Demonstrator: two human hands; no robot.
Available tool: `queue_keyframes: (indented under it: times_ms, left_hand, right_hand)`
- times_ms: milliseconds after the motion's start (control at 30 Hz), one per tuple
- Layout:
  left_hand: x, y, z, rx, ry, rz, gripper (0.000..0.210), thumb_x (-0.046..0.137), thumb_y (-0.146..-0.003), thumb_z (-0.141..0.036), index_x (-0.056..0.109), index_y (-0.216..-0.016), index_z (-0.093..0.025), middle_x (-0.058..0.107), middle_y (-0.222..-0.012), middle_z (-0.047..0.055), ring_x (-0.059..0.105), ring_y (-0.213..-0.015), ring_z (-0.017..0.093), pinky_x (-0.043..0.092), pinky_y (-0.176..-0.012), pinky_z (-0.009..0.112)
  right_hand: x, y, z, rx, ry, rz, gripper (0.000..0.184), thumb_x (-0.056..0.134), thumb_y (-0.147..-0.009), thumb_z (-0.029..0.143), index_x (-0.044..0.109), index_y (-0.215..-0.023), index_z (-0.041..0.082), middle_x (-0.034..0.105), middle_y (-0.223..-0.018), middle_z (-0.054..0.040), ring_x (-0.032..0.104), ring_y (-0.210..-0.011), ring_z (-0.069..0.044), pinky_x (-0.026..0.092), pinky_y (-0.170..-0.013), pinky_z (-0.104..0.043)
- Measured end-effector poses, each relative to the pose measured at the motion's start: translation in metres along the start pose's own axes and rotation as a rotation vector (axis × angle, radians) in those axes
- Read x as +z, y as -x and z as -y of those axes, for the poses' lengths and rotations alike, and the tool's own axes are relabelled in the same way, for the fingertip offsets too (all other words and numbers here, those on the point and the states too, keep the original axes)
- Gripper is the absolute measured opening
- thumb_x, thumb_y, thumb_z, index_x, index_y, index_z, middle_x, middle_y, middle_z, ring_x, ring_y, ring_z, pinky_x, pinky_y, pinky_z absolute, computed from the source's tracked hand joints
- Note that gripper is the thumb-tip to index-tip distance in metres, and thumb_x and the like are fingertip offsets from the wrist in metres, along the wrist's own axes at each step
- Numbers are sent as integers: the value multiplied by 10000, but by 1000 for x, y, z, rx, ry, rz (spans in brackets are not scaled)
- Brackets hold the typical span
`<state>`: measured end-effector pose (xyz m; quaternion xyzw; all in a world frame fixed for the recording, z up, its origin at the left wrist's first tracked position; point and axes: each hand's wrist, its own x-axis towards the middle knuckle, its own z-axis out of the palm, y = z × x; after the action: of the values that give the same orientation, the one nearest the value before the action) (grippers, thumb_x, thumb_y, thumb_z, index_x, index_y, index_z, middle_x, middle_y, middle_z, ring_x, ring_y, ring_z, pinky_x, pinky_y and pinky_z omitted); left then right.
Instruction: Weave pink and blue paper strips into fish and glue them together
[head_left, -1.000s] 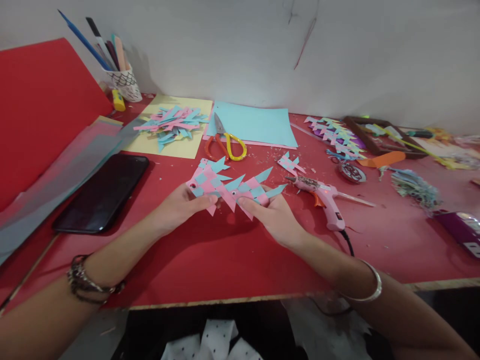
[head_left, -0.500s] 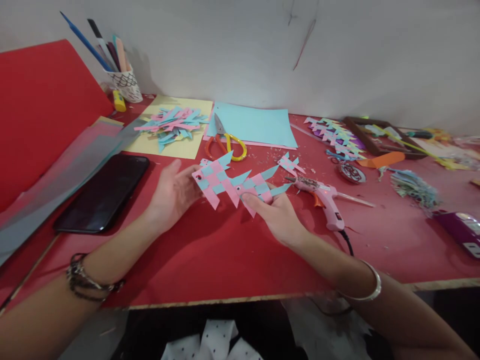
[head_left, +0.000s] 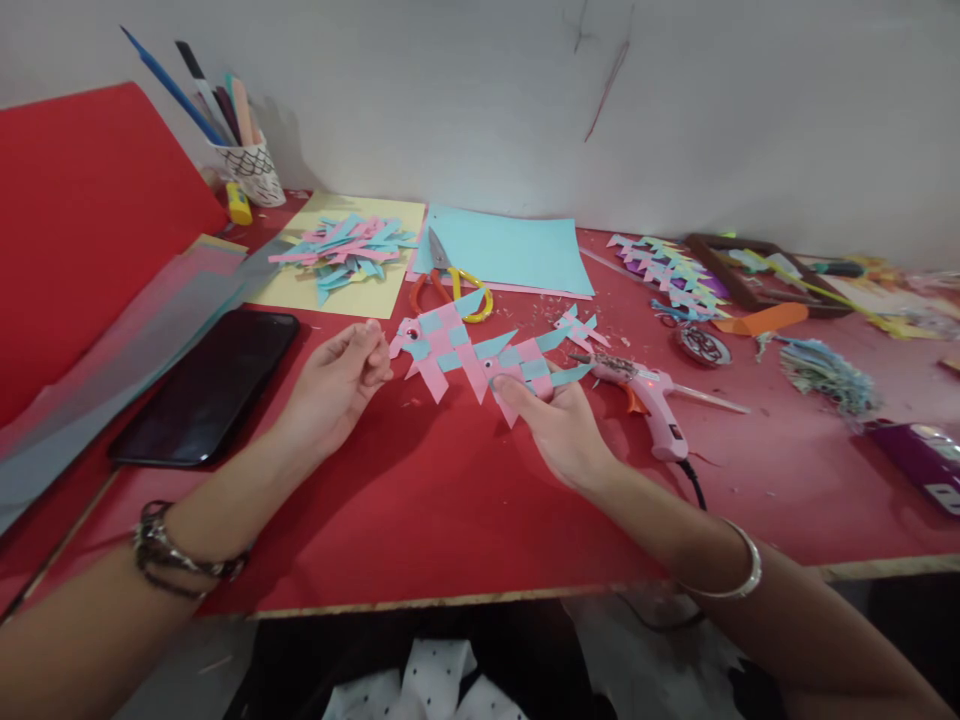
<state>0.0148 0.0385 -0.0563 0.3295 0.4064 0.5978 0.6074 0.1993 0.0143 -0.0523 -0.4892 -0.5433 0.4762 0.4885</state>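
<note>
My right hand point(head_left: 568, 432) grips a joined row of woven pink and light-blue paper fish point(head_left: 452, 345), thumb on top near the right end. Stick-on eyes show on the fish, which point left above the red table. Just left of the front fish's mouth is my left hand point(head_left: 330, 382), thumb and fingers pinched together, apart from the paper. Whether anything small is between those fingertips is hidden. Behind the row lies a pair of scissors point(head_left: 477, 278) with red and yellow handles. A single paper fish point(head_left: 583, 328) rests beside the pink glue gun point(head_left: 661, 412).
To the left lie a black phone point(head_left: 206, 385) and a pile of paper strips point(head_left: 349, 245) on yellow paper. Blue sheets point(head_left: 517, 245) sit by the wall. A pen cup point(head_left: 255, 172) stands at back left. Woven strips point(head_left: 671, 270) and a purple object point(head_left: 919, 460) occupy the right.
My left hand has come away from the front fish, drawn left, and its fingers have closed together. My right hand keeps the fish row, which has shifted slightly right.
</note>
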Motion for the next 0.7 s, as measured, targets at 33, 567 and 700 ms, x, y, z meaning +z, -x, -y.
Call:
queue_keyframes:
  times_ms: [33,567,700]
  left_hand:
    - [0,1,-1,-11,-2,1,374,394,-881,-164,421,-508,-153,351,-463,-64,292,-428,40,321,-452,142]
    - [-4,7,5,-89,-358,439,116,581,-585,-200,611,-696,-182,680,-861,28,599,-834,190,440,-768,308]
    - [-3,9,5,-88,-540,423,201,669,-572,-361,581,-543,-183,689,-726,31,627,-772,219,477,-745,344]
  right_hand:
    - [0,0,0,3,-3,2,135,588,-679,296,551,-601,193,452,-519,58,373,-483,-64,359,-474,-210]
    - [1,2,-3,49,-10,98,139,600,-688,321,585,-660,186,573,-639,40,505,-581,-85,432,-575,-229]
    - [2,2,-3,88,-29,139,123,619,-680,314,592,-698,195,618,-672,36,559,-625,-104,453,-602,-237]
